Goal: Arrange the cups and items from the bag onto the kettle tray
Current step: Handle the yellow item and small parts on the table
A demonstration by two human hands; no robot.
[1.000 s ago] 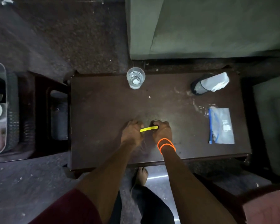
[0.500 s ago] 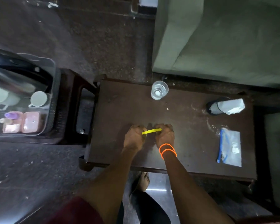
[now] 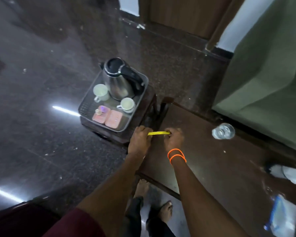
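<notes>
Centre frame: left hand (image 3: 139, 140) and right hand (image 3: 173, 139) close together over dark counter (image 3: 212, 165), fingers pinching opposite ends of yellow strip (image 3: 158, 133). Upper left of hands: kettle tray (image 3: 85, 106) on stool, holding kettle (image 3: 117, 79), two white cups (image 3: 101, 92), pink packets (image 3: 113, 118). Glass tumbler (image 3: 223, 131) at right.

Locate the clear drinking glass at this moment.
In the head view, the clear drinking glass stands right of both hands, on the dark wooden table near its far edge, beside the green sofa.
</notes>
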